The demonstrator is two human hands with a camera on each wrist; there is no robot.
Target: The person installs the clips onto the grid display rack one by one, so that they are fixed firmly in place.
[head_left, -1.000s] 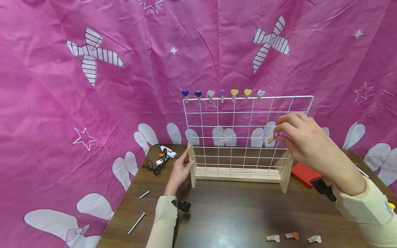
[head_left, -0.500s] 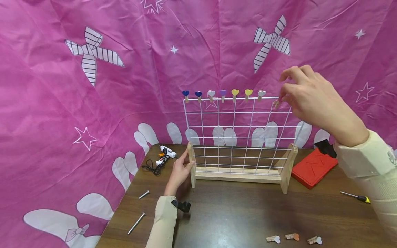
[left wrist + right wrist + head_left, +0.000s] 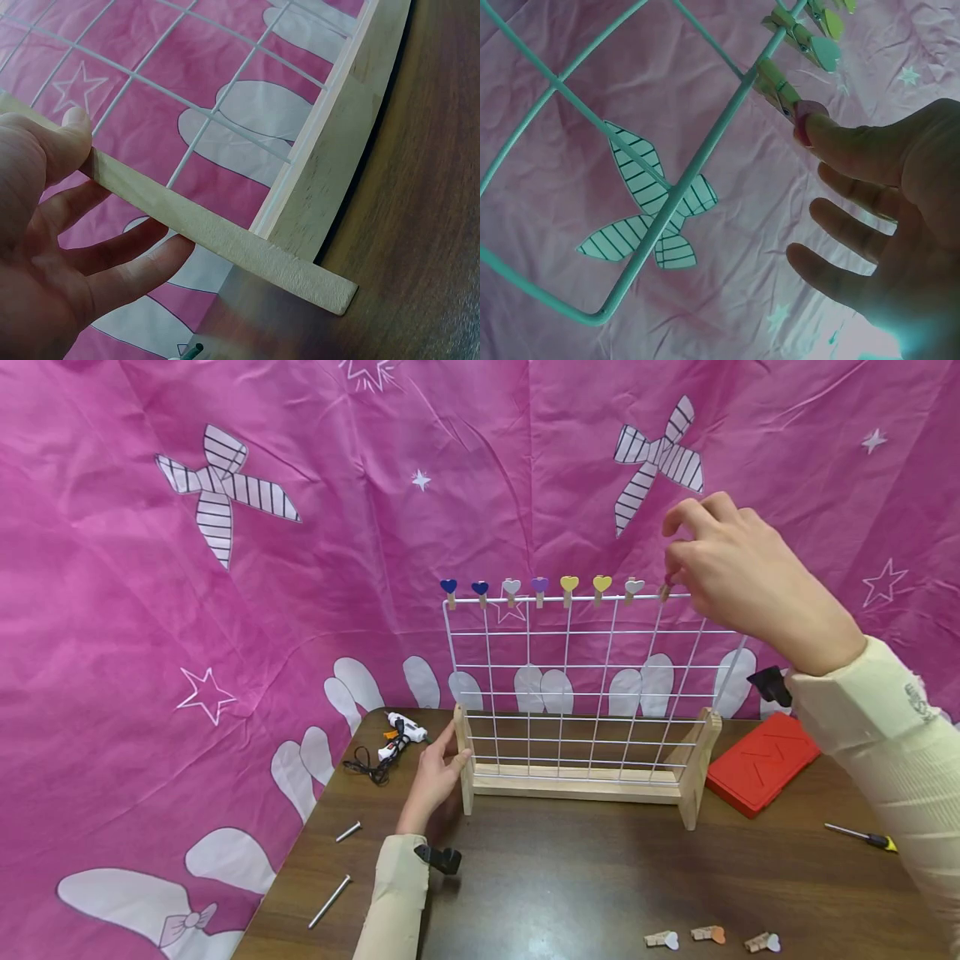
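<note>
My right hand (image 3: 738,577) pinches a small wooden clothespin (image 3: 780,90) by its heart-topped end, thumb over the pinkish-red heart. The pin's wooden tip is at the top wire of the white wire grid (image 3: 567,666), just right of a white-heart clothespin (image 3: 633,587). Several more heart clothespins line that wire leftward: yellow, purple, white and dark blue. My left hand (image 3: 437,774) holds the left upright (image 3: 217,225) of the grid's wooden stand (image 3: 577,787), thumb on one side and fingers on the other. The grid stands upright in the base.
Three heart clothespins (image 3: 707,934) lie at the front right of the table (image 3: 547,885). A red case (image 3: 765,764) and a screwdriver (image 3: 862,837) lie to the right. On the left are a white glue gun (image 3: 406,727) with its cord and two bolts (image 3: 330,902). A pink curtain hangs behind.
My right hand has risen from in front of the grid to its top wire, bringing the clothespin up to it. The left hand has stayed on the stand's upright.
</note>
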